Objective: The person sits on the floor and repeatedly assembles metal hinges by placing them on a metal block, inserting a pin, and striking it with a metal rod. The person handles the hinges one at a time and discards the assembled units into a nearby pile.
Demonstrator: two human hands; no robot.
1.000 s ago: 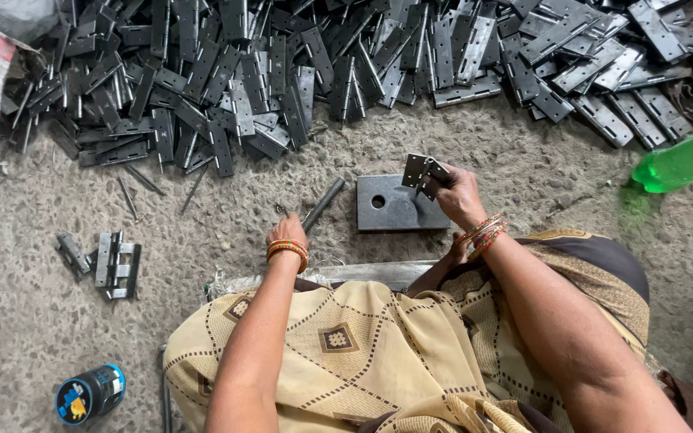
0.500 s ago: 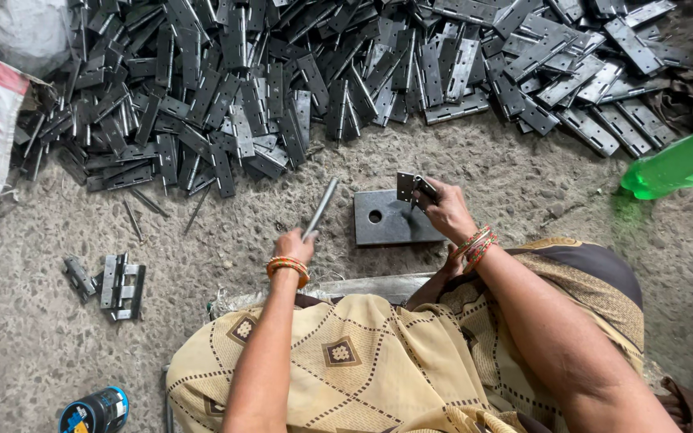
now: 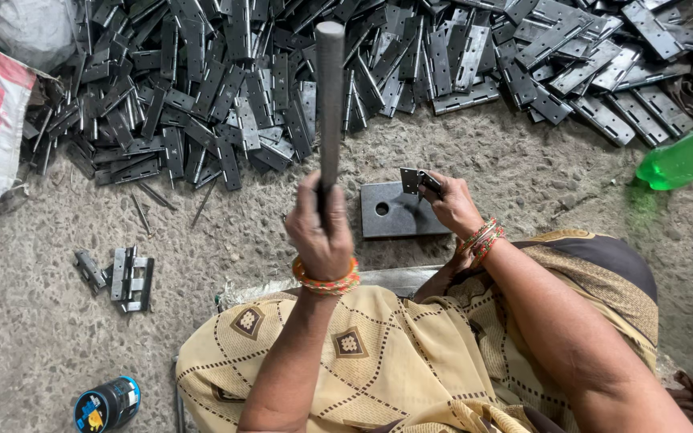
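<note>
Head view: left hand (image 3: 320, 232) clamped a stiff, heavy-looking rod (image 3: 330, 96) low down; right hand (image 3: 449, 204) pinched a small hinge (image 3: 412, 181) (probably rigid steel) over the block (image 3: 399, 212).

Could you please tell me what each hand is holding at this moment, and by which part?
The left hand grips a metal rod by its lower end. The right hand holds a small hinge by one leaf, over the steel block.

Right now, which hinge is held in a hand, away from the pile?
The hinge pinched in the right hand, over the steel block; all others lie on the floor.
</note>
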